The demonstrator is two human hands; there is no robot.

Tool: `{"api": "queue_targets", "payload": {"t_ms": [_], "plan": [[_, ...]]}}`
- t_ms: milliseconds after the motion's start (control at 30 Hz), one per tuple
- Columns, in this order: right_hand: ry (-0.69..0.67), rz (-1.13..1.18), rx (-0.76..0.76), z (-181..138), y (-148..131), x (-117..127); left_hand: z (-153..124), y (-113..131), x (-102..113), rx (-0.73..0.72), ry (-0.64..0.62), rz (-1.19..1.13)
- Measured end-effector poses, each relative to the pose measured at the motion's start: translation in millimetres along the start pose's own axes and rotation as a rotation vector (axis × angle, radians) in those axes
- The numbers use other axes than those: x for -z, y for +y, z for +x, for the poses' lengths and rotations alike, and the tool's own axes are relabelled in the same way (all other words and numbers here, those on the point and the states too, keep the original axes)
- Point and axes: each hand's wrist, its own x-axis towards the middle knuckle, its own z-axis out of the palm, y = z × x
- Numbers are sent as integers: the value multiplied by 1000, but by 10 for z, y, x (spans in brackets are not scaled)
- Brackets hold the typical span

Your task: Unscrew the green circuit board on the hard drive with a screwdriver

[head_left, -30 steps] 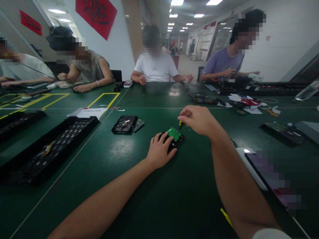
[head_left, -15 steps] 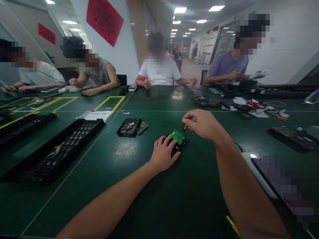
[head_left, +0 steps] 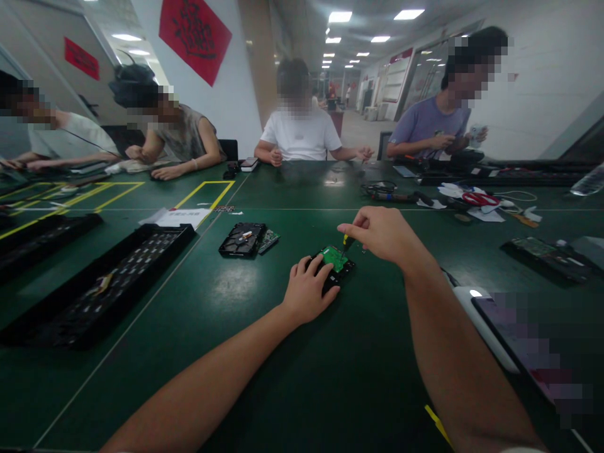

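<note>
On the big green table (head_left: 236, 377), lots of things lie around the person. To the left sits a long black tray (head_left: 101, 286), with a white paper (head_left: 182, 218) near its far end. Closer in, a black box (head_left: 241, 240) lies flat beside a small circuit board (head_left: 268, 242). To the right, past the arm, are a flat dark screen (head_left: 503, 327), a rounded white thing (head_left: 467, 299) and a messy pile of wires (head_left: 479, 199). People are across the table.

The black case (head_left: 349, 267) rests on the table in front of the person, a bit tilted to one side. A bright green board (head_left: 333, 258) sits on top of it. The left hand (head_left: 306, 292) lies on the case with fingers spread, so it hides part of it. The right hand (head_left: 381, 233) pinches a yellow and black screwdriver (head_left: 348, 243). Its thin end points down at the green board, but the tip is too small to see well.
</note>
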Motion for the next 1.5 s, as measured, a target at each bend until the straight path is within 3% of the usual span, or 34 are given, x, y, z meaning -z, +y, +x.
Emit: {"api": "queue_targets", "payload": {"t_ms": [200,467,767,1100,1500], "plan": [[-37,122,93,1,31,-37,-5,1,2,4,-6,1],[-25,82,123,34,60,-58,1,7,-1,6,-9,3],[35,-15,-9,7,37,-15,2,12,10,10,-10,-5],[6,77,132,20,35,-39,-1,-9,-11,13,-14,-17],[49,15,-1,36,57,-42,2,17,25,6,-21,-5]]}}
